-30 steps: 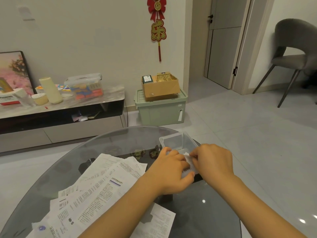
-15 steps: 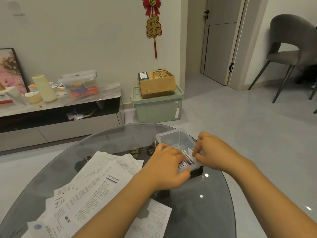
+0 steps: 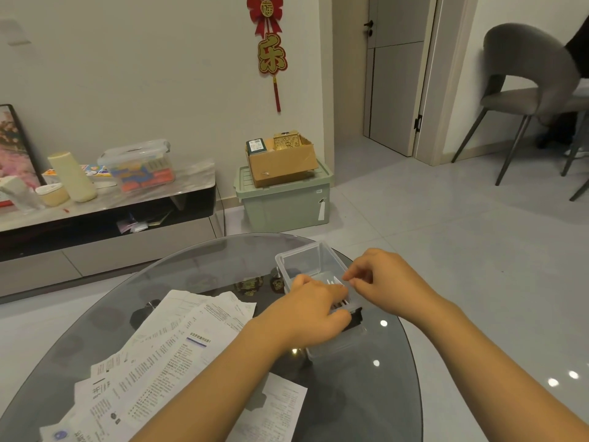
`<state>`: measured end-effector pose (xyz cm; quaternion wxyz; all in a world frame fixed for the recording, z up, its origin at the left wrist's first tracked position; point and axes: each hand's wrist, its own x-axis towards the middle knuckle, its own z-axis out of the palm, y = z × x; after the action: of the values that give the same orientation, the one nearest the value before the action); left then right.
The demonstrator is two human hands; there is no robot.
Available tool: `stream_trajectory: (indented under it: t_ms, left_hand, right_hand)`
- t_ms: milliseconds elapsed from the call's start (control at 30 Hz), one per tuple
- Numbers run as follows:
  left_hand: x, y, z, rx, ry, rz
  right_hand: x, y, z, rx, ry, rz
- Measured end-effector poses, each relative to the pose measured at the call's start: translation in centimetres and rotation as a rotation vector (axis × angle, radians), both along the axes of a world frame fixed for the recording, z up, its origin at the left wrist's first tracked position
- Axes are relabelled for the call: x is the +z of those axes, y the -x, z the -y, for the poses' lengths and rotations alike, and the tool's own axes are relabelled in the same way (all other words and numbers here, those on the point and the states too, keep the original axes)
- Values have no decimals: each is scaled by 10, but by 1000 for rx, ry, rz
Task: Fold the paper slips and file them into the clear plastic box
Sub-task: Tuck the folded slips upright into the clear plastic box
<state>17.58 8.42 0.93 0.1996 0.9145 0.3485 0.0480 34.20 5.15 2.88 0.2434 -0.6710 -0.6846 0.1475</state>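
Since before, right hand [image 3: 379,279] is lifted, pinching a folded slip [image 3: 334,280]; left hand [image 3: 314,309] grips the clear plastic box [image 3: 302,254]. Thin, limp paper is best held by its edges.

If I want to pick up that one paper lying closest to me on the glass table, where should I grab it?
Probably by its near right corner. The single paper slip lies flat on the glass table, so fingers cannot get under its middle. The left forearm crosses its left part, and the right side is free. Come from the right, slide the corner up with a fingertip, then pinch it between thumb and fingers.
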Motion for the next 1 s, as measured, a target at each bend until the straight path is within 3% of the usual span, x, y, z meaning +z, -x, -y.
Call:
stream_trajectory:
  t_ms: [167, 300, 433, 700, 900, 1000]
  left_hand:
    - [19, -11, 3, -18, 113, -100]
    - [27, -10, 7, 11, 248, -44]
    - [19, -3, 1, 111, 60, 91]
    - [7, -7, -2, -79, -144, -81]
    - [5, -6, -3, -26, -66, 15]
    - [7, -7, -2, -45, -74, -24]
  right_hand:
    - [-3, -4, -2, 2, 5, -31]
    - [-6, -5, -2, 7, 18, -48]
    - [-6, -5, -2, 12, 14, -51]
    - [-6, -7, -2, 19, 14, -76]
    - [-6, -8, -3, 19, 5, -96]
    - [-5, -10, -2, 16, 13, -116]
